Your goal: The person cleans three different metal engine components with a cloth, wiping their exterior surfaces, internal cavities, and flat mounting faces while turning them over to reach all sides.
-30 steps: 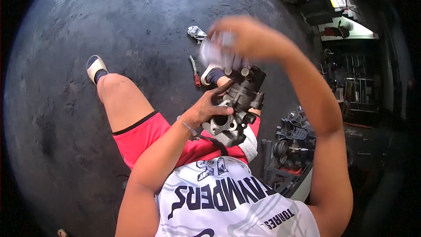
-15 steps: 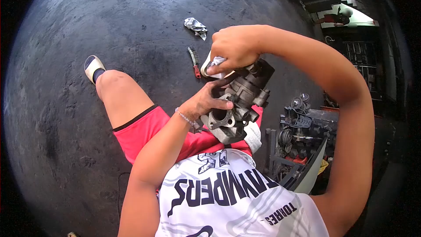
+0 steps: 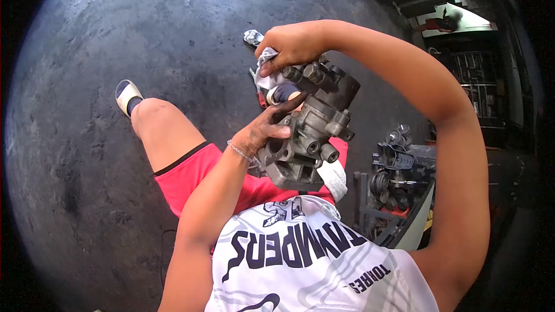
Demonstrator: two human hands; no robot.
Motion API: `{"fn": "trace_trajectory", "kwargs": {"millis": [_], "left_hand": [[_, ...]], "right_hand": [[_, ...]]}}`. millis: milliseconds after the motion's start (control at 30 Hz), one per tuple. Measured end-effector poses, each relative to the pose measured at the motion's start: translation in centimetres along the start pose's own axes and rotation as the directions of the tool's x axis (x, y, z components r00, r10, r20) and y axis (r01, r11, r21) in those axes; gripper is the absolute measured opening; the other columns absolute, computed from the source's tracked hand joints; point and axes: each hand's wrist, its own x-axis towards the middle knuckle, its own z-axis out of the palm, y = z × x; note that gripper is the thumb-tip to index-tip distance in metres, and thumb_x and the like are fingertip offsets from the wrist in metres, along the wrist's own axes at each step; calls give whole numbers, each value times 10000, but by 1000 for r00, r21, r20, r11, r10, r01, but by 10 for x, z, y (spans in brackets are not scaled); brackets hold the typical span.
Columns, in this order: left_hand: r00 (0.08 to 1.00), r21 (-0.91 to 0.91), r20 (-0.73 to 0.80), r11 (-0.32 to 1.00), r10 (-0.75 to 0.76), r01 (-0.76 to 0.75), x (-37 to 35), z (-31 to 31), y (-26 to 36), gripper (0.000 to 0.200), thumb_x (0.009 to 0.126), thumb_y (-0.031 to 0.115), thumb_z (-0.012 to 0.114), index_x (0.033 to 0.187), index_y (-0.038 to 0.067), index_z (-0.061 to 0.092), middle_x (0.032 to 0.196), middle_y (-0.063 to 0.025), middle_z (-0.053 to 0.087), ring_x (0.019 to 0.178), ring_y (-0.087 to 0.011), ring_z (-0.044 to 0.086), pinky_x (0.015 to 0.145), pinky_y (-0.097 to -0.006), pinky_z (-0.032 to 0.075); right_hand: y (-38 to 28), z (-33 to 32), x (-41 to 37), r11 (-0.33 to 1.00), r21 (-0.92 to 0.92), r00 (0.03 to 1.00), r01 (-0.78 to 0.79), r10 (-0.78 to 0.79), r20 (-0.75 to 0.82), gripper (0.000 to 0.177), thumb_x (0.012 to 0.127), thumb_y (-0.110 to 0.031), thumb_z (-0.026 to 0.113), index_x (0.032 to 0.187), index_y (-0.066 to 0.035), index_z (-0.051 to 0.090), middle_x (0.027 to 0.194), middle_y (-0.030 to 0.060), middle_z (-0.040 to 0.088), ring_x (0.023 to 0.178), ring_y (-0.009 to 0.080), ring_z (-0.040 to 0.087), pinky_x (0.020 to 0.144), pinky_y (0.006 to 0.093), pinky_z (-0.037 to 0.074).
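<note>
My left hand [image 3: 270, 133] is wrapped round the side of a grey metal mechanical part [image 3: 318, 124] with round ports and bolts, held up over my lap. Its thumb presses on the part near an opening. Above it, my right hand [image 3: 289, 46] pinches a crumpled whitish cloth [image 3: 267, 69]; hand and cloth are beside the upper end of the part, near a bolt-like fitting [image 3: 314, 73]. Some of the right fingers are hidden behind the hand and cloth. A red-handled wire brush [image 3: 262, 99] lies on the floor behind the cloth, partly covered.
Another crumpled cloth [image 3: 252, 37] lies on the dark floor [image 3: 144, 40]. My slippered foot [image 3: 127, 97] is out to the left. At the right stands a metal frame [image 3: 370, 202] with assorted mechanical parts [image 3: 396, 159]. A person [image 3: 448, 22] is in the far background.
My right hand has moved left and slightly up with the cloth, uncovering the part's upper end. The part has turned in my left hand, so its flange opening faces the camera less.
</note>
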Motion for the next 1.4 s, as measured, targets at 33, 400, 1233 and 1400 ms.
{"fn": "trace_trajectory", "kwargs": {"millis": [33, 400, 1233, 1400], "left_hand": [[1000, 21, 4, 999, 29, -29, 1, -3, 1, 968, 539, 354, 710, 1373, 47, 328, 1285, -120, 443, 1142, -207, 450, 996, -312, 309], [984, -362, 70, 924, 162, -127, 9, -8, 0, 1070, 572, 400, 765, 1395, 20, 197, 1273, -158, 448, 1110, -249, 514, 922, -359, 443], [888, 83, -366, 960, 280, -268, -1, 6, 3, 802, 691, 76, 705, 1364, -29, 281, 1191, -114, 514, 1055, -163, 497, 917, -290, 390], [825, 300, -472, 936, 313, -183, 0, -3, 7, 836, 649, 64, 748, 1347, -50, 302, 1183, -120, 527, 1048, -170, 513, 920, -293, 396]], "right_hand": [[4, 1, 3, 1000, -7, 1000, 11, -11, -10, 341, 840, -326, 589, 845, 16, 585, 708, 88, 602, 670, 177, 547, 661, 352, 414], [64, -19, 39, 986, 153, 982, -68, 93, -166, 306, 874, -287, 561, 952, -6, 650, 770, 19, 630, 659, 90, 539, 618, 268, 445], [1, 61, -26, 825, -545, 654, -151, -330, -681, 277, 659, -58, 590, 935, -83, 573, 801, 87, 595, 762, 264, 595, 687, 354, 504], [3, 62, -40, 920, -390, 581, -34, -299, -757, 453, 577, 11, 632, 1021, -62, 580, 972, 137, 566, 993, 302, 534, 844, 376, 466]]}}
